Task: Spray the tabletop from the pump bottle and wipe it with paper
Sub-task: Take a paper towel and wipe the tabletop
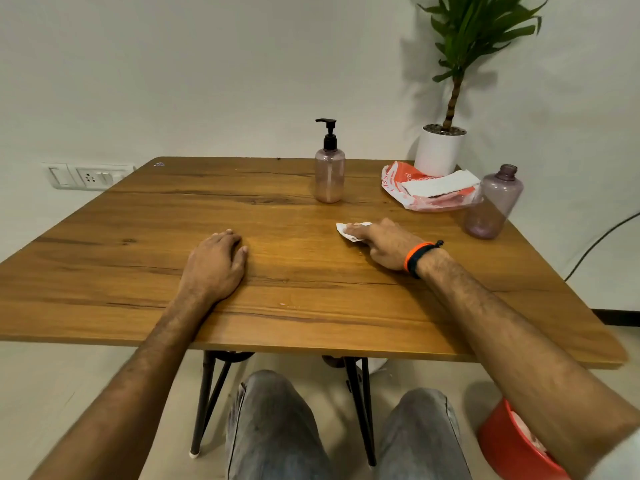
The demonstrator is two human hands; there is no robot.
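So: tabletop (145,237) is bare wood over the whole 9 o'clock half, near edge clear except both forearms crossing it; left hand (216,261) lies palm down w/ fingers loosely curled, holding nothing, at centre. Right hand (381,242) presses flat on a small white paper (346,232), w/ open wood btwn it and the pump bottle (329,171), upright at 12 o'clock, contents pinkish, level unclear. At 2 o'clock: capless bottle (493,202), looks empty; orange-white pack (429,190) w/ paper on top; potted plant (441,150) at the corner.
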